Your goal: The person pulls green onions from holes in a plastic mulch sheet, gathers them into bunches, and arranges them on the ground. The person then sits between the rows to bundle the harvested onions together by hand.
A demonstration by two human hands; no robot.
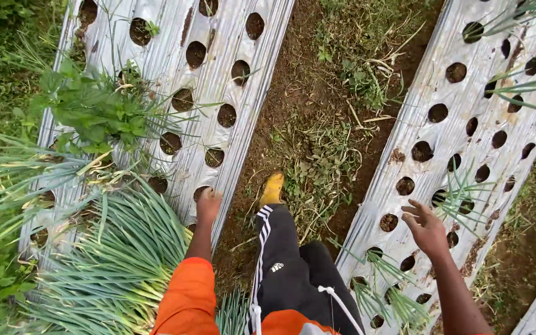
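Down between the beds, the left hand (pixel 208 205) was curled shut and empty beside the pile of pulled green onions (pixel 119 267). The right hand (pixel 426 226) was open, holding nothing, over the silver plastic sheet (pixel 404 118), where a few green onion plants (pixel 460 195) still grew.

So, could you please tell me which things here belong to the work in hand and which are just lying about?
In hand:
left hand, empty, above the left silver mulch sheet
right hand, open, over the right mulch sheet
green onion plants
pile of pulled green onions

Lying about:
weeds in the furrow
leafy weed
yellow boot
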